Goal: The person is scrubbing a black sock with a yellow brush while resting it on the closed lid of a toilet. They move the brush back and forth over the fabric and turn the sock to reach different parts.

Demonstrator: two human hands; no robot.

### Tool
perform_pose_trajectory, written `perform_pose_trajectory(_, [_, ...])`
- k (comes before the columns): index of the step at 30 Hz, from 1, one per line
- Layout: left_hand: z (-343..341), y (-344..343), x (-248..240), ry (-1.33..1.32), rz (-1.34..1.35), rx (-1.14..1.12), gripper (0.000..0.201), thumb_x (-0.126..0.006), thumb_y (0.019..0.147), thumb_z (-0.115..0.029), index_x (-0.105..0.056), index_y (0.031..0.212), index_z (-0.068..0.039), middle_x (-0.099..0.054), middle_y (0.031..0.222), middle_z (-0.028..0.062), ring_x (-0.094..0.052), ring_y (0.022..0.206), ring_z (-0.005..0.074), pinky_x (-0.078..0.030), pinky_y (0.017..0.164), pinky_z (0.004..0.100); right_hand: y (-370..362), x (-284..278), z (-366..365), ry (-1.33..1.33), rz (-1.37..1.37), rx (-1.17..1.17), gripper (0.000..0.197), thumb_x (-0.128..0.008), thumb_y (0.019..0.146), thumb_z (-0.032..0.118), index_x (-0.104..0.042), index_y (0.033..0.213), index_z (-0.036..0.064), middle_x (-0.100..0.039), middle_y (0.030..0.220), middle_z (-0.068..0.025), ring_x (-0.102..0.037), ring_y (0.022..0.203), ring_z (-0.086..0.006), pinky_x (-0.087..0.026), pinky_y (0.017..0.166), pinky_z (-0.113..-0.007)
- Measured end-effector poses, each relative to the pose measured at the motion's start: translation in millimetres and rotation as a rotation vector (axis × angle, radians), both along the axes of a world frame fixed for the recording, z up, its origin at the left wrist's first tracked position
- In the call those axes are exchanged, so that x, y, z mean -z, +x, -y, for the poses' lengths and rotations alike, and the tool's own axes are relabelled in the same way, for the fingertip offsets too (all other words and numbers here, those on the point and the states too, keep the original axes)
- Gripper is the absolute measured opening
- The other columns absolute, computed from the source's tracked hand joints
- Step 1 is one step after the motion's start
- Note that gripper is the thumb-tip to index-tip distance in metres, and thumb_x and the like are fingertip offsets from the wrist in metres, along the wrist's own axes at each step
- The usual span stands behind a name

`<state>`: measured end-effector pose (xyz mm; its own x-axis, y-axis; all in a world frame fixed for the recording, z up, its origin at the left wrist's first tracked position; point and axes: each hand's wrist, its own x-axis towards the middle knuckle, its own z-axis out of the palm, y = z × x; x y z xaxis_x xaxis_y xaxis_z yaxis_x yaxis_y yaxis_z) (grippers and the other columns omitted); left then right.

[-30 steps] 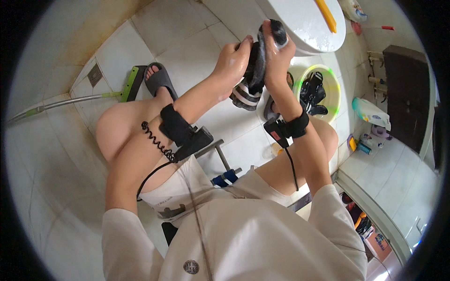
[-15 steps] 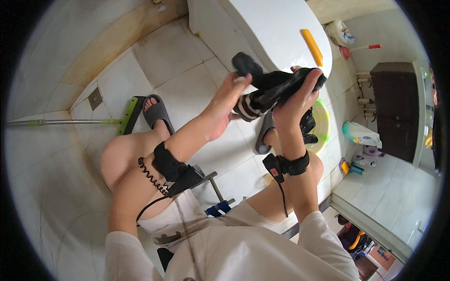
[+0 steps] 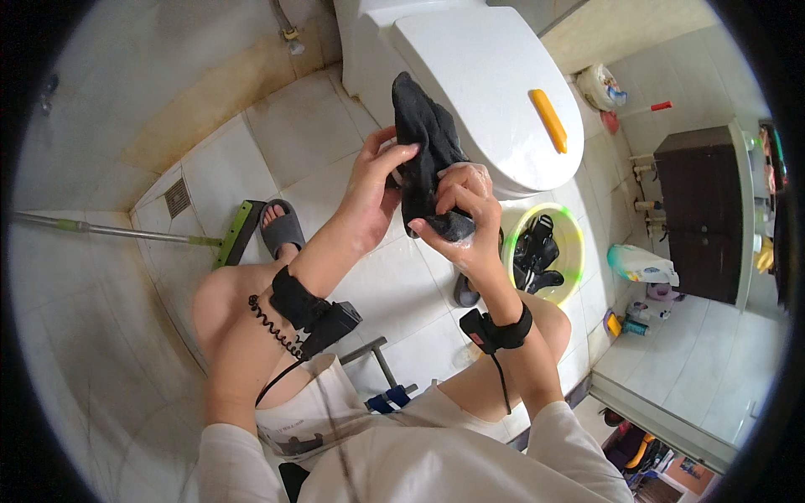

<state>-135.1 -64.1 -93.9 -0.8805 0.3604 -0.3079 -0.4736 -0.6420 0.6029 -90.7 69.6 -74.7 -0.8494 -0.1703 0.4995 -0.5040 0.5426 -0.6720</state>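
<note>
A wet black sock [image 3: 426,138] is stretched between my hands in front of the toilet. My left hand [image 3: 376,180] grips its left side, thumb on top and fingers behind. With its fingers curled, my right hand [image 3: 464,210] pinches the sock's lower right part. White suds cling to my right fingers and wrist. On the closed toilet lid [image 3: 478,67] lies a long yellow bar [image 3: 548,121], perhaps laundry soap. To the right of my right hand, a pale green-yellow basin [image 3: 573,230] on the floor holds more black fabric pieces [image 3: 535,256].
A green-headed floor squeegee [image 3: 241,235] lies left beside my slippered foot, near a floor drain [image 3: 178,199]. A dark cabinet [image 3: 696,210] hangs at the right, with a detergent bag [image 3: 641,264] and bottles below it. A metal stool frame [image 3: 381,360] shows between my legs.
The sock has turned from lying sideways to hanging more upright, and its striped cuff has gone from view. Both hands have shifted left, and my right fingers now curl into the fabric.
</note>
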Motion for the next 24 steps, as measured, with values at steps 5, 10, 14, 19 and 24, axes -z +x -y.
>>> perform_pose_trajectory(5, [-1, -6, 0, -0.035, 0.036, -0.065, 0.04, -0.054, 0.075, -0.011, -0.037, 0.111, -0.008, -0.049, 0.097, 0.0054, -0.051, 0.088, 0.0139, -0.045, 0.067, 0.0269, -4, -12, 4, 0.08, -0.076, 0.193, 0.044, -0.077, 0.052, 0.018, -0.051, 0.087, 0.007, -0.049, 0.101, -0.0125, -0.047, 0.098, -0.0306, -0.033, 0.088, -0.04])
perform_pose_trajectory(10, [-1, -13, -17, -0.068, -0.062, -0.076, 0.036, -0.053, 0.076, -0.012, -0.04, 0.11, -0.009, -0.05, 0.095, 0.003, -0.051, 0.085, 0.0128, -0.045, 0.067, 0.0264, -13, -13, -7, -0.135, 0.273, 0.088, 0.07, -0.076, 0.057, 0.014, -0.04, 0.116, 0.0033, -0.046, 0.111, -0.0136, -0.046, 0.103, -0.0248, -0.036, 0.089, -0.033])
perform_pose_trajectory(14, [0, -11, -34, -0.165, -0.138, 0.053, 0.034, -0.053, 0.078, -0.013, -0.046, 0.11, -0.01, -0.049, 0.102, 0.0022, -0.048, 0.091, 0.0114, -0.039, 0.079, 0.0271, -23, -17, -20, -0.35, 0.348, 0.244, 0.05, -0.071, 0.061, 0.006, -0.045, 0.104, 0.0039, -0.05, 0.098, -0.0067, -0.048, 0.093, -0.0165, -0.037, 0.084, -0.028])
perform_pose_trajectory(19, [2, -13, -34, -0.394, -0.257, -0.004, 0.032, -0.048, 0.081, -0.014, -0.047, 0.112, -0.01, -0.043, 0.116, 0.0026, -0.042, 0.103, 0.0124, -0.035, 0.085, 0.0279, -57, -53, -51, -0.45, 0.171, 0.413, 0.04, -0.071, 0.062, 0.006, -0.049, 0.096, 0.0058, -0.051, 0.091, -0.0038, -0.048, 0.087, -0.0134, -0.039, 0.078, -0.025])
perform_pose_trajectory(24, [8, -19, -21, -0.286, -0.232, -0.082, 0.03, -0.041, 0.076, -0.005, -0.052, 0.104, -0.006, -0.048, 0.109, 0.004, -0.046, 0.095, 0.0141, -0.037, 0.079, 0.0255, -124, -101, -76, -0.312, 0.074, 0.43, 0.051, -0.073, 0.066, 0.017, -0.042, 0.102, -0.0031, -0.055, 0.09, -0.0145, -0.057, 0.083, -0.0188, -0.051, 0.064, -0.027])
